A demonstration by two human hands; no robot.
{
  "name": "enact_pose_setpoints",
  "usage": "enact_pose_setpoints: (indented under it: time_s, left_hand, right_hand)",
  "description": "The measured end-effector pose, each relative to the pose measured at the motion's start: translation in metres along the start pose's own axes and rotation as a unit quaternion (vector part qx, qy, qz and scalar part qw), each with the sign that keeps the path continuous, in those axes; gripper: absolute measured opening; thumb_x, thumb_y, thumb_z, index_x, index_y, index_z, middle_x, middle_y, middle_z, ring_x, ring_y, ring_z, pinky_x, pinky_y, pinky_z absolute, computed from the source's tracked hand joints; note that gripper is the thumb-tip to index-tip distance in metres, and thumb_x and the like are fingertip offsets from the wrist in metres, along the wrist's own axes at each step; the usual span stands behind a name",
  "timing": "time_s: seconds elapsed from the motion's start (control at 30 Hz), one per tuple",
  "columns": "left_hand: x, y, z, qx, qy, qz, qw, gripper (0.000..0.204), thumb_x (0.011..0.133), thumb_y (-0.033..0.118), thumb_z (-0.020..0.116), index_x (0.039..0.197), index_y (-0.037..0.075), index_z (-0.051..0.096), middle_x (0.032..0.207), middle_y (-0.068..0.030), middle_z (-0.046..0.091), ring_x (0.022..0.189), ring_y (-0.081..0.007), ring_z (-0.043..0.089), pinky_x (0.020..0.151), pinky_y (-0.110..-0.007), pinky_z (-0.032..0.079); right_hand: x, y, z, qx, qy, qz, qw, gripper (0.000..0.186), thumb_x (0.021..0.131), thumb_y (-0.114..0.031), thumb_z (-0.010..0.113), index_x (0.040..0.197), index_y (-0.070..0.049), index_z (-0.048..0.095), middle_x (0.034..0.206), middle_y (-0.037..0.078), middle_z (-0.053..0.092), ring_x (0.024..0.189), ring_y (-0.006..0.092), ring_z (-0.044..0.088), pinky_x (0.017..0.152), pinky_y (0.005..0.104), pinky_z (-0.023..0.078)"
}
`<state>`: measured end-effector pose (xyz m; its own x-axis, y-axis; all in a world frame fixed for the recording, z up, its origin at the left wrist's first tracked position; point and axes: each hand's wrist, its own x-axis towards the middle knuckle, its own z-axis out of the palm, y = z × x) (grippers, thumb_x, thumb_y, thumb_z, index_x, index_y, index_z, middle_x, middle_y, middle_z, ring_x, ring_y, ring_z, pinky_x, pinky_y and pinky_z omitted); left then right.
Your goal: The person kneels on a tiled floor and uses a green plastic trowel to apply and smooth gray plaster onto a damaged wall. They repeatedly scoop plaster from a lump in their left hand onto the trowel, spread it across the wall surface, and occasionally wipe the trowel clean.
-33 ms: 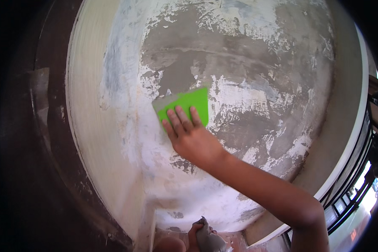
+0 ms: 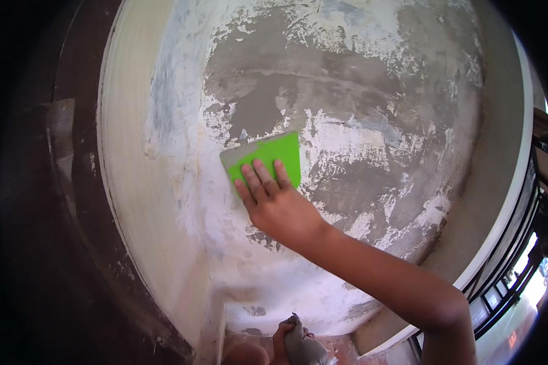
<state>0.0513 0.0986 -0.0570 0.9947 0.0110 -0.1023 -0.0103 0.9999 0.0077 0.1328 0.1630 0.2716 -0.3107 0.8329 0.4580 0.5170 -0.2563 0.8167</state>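
My right hand (image 2: pixel 286 213) reaches up and holds a green putty spreader (image 2: pixel 283 152) flat against the wall. Its fingers lie spread over the green face, and the thumb is hidden behind. Grey putty coats the spreader's upper left edge. Behind it the wall (image 2: pixel 359 140) is patchy, with grey smears over white. Low at the bottom edge, my left hand (image 2: pixel 282 342) is closed around a grey, bag-like lump (image 2: pixel 307 349) with a twisted tip pointing up. What the lump is made of cannot be made out.
A cream side wall (image 2: pixel 128 134) and dark brown panel (image 2: pixel 79 243) stand on the left. On the right run a pale ledge (image 2: pixel 499 182) and black railing (image 2: pixel 511 261). Below is reddish floor (image 2: pixel 341 347), with my bent knee (image 2: pixel 245 354) beside my left hand.
The putty spreader and my right hand have shifted slightly down the wall. My left hand and the grey lump stay in place.
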Motion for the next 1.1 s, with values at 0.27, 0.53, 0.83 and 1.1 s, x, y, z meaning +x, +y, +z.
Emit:
enact_pose_setpoints:
  time_s: [0.27, 0.53, 0.83, 1.1]
  left_hand:
    - [0.002, -0.006, -0.008, 0.006, 0.006, -0.005, 1.000, 0.015, 0.087, 0.025, 0.054, 0.086, 0.012, 0.061, 0.069, -0.0078, 0.060, 0.069, -0.0242, 0.060, 0.067, -0.039, 0.052]
    - [0.001, -0.002, -0.010, 0.015, 0.014, -0.004, 1.000, 0.015, 0.087, 0.025, 0.054, 0.086, 0.012, 0.061, 0.070, -0.0078, 0.060, 0.071, -0.0244, 0.059, 0.068, -0.039, 0.052]
    - [0.000, -0.002, -0.010, 0.023, 0.030, 0.000, 0.999, 0.015, 0.088, 0.025, 0.053, 0.085, 0.013, 0.060, 0.070, -0.0078, 0.059, 0.073, -0.0246, 0.059, 0.070, -0.040, 0.051]
    - [0.001, 0.003, -0.011, 0.034, 0.042, 0.006, 0.999, 0.015, 0.088, 0.026, 0.053, 0.085, 0.013, 0.060, 0.071, -0.0078, 0.059, 0.075, -0.0248, 0.059, 0.072, -0.040, 0.051]
  right_hand:
    - [0.016, 0.064, -0.049, 0.033, 0.142, 0.094, 0.985, 0.045, 0.087, -0.004, 0.055, 0.131, -0.003, 0.056, 0.132, 0.020, 0.059, 0.126, 0.0358, 0.055, 0.106, 0.0501, 0.043]
    - [0.040, 0.039, 0.009, -0.043, 0.040, 0.159, 0.986, 0.053, 0.088, -0.004, 0.055, 0.140, 0.003, 0.046, 0.142, 0.029, 0.046, 0.127, 0.0490, 0.049, 0.103, 0.0571, 0.044]
    - [0.004, -0.028, -0.028, 0.100, 0.056, 0.100, 0.988, 0.045, 0.085, -0.006, 0.057, 0.129, 0.001, 0.057, 0.129, 0.025, 0.059, 0.115, 0.0417, 0.061, 0.098, 0.0530, 0.049]
    - [0.061, 0.090, -0.027, -0.003, 0.181, 0.153, 0.972, 0.036, 0.086, -0.005, 0.057, 0.121, 0.001, 0.061, 0.126, 0.016, 0.062, 0.119, 0.0312, 0.059, 0.100, 0.0478, 0.048]
